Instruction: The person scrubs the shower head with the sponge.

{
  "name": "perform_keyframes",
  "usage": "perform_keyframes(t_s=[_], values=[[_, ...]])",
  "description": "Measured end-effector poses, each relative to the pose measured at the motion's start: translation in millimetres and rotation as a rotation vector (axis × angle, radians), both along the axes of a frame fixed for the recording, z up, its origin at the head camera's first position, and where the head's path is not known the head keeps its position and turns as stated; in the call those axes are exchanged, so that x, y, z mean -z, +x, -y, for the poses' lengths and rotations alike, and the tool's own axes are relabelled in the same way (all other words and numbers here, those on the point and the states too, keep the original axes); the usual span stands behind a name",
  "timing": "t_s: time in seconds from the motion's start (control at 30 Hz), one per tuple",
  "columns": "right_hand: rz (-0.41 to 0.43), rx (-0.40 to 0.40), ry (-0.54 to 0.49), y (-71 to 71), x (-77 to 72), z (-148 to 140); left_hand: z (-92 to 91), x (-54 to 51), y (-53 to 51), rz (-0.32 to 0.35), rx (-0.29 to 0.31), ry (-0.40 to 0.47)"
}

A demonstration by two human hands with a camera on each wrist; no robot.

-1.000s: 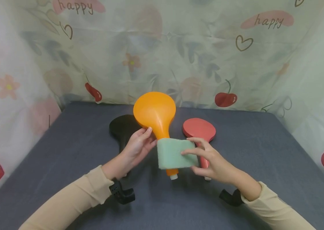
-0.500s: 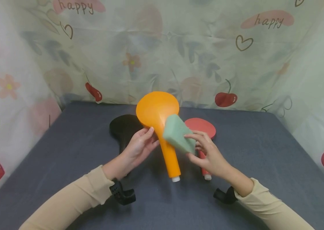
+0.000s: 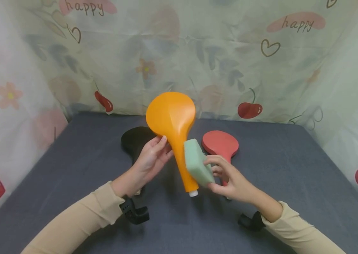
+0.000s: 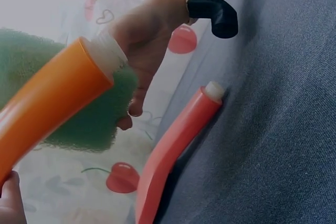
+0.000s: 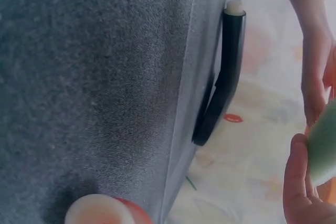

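An orange handheld shower head (image 3: 171,113) with a white threaded end is held up, tilted, above the table. My left hand (image 3: 150,160) grips it at the neck, thumb along the near side. My right hand (image 3: 233,178) pinches a pale green sponge (image 3: 197,163), one face of which lies against the right side of the orange handle. In the left wrist view the sponge (image 4: 94,114) sits behind the orange handle (image 4: 52,98). The right wrist view catches the sponge (image 5: 323,145) only at its edge.
A black shower head (image 3: 136,141) lies behind my left hand, partly covered by it. To the right lies a red shower head (image 3: 220,143), its handle partly behind my right hand. Both rest on the dark grey cloth-covered table (image 3: 80,158). Patterned curtains (image 3: 179,53) stand around it.
The sponge has gone from lying across the lower handle, up to the neck, then back down along the handle's right side. The orange shower head has risen slightly. Other shower heads stay put.
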State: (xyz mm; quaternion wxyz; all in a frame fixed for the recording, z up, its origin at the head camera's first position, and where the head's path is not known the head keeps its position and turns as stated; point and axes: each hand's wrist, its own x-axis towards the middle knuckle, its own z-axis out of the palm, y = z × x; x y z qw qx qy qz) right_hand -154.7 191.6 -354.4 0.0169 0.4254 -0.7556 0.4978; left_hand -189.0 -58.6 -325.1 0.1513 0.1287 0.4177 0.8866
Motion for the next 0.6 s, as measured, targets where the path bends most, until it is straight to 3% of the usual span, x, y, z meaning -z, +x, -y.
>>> perform_keyframes(t_s=[0.3, 0.6], values=[[0.011, 0.093, -0.069, -5.4, -0.2, 11, -1.4, 3.6, 1.5, -0.026, 0.043, -0.004], [0.187, 0.134, 0.026, 1.4, -3.6, 10, -2.1, -0.4, 1.7, 0.034, -0.047, -0.009]])
